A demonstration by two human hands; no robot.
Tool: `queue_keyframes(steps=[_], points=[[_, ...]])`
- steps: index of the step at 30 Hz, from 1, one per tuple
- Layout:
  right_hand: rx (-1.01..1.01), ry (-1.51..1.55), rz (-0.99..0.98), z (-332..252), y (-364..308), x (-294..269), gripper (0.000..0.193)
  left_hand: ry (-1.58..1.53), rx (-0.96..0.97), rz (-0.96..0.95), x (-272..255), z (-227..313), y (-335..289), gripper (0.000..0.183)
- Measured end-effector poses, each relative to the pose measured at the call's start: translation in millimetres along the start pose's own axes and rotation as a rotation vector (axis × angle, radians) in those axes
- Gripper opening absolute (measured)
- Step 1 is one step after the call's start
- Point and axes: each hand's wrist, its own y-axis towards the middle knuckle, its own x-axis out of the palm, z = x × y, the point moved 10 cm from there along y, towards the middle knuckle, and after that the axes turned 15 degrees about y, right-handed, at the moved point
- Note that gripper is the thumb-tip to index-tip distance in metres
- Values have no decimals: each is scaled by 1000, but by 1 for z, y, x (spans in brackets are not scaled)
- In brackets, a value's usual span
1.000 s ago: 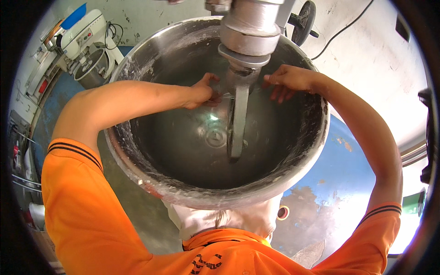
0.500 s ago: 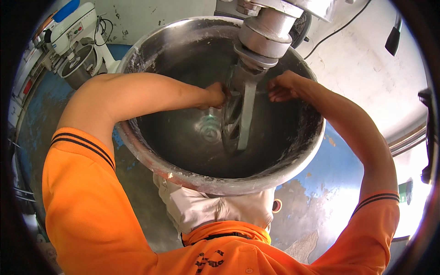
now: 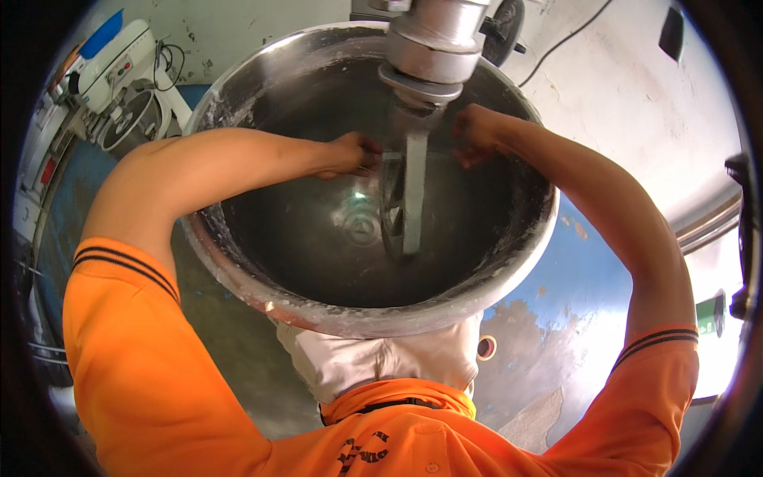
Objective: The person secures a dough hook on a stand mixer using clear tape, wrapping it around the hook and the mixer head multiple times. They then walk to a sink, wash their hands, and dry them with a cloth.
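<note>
Both my arms reach into a large metal mixing bowl (image 3: 381, 322), whose rim carries pale, dried residue. A grey metal flat beater (image 3: 414, 199) hangs upright inside it from the mixer head (image 3: 435, 49). Just left of the beater is my left hand (image 3: 350, 153), fingers loosely bent and apart, with nothing visible in it. My right hand (image 3: 480, 133) hovers on the beater's other side, a small gap away, its curved fingers spread. Shadow blurs both sets of fingertips. The dark inside of the bowl shows a bright reflection left of the beater.
A smaller white stand mixer (image 3: 119, 67) with a steel bowl (image 3: 135, 123) stands at the far left. A black cable (image 3: 568, 44) runs along the wall. Worn blue paint covers parts of the floor (image 3: 576, 270). A roll of tape (image 3: 486, 347) lies below the bowl's right side.
My left hand has drawn leftward from the beater and its fingers have loosened. The right hand has lifted slightly and its fingers have spread. Bowl and mixer appear shifted a little left in view.
</note>
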Motion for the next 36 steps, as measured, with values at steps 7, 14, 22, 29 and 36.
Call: queue_keyframes(steps=[7,14,22,29,36], points=[[-542,-321,-369,-25,15,34,19,8,5,37,-21,2,-10,34],[-12,302,-121,12,19,10,17,-17,43,92,-29,10,-26,41],[-124,-34,-41,2,14,6,22,85,98,158,-37,20,-32,50],[-90,43,50,1,13,-1,20,220,111,171,-37,33,-41,53],[-76,105,-8,-3,5,0,19,214,122,178,-37,35,-42,57]])
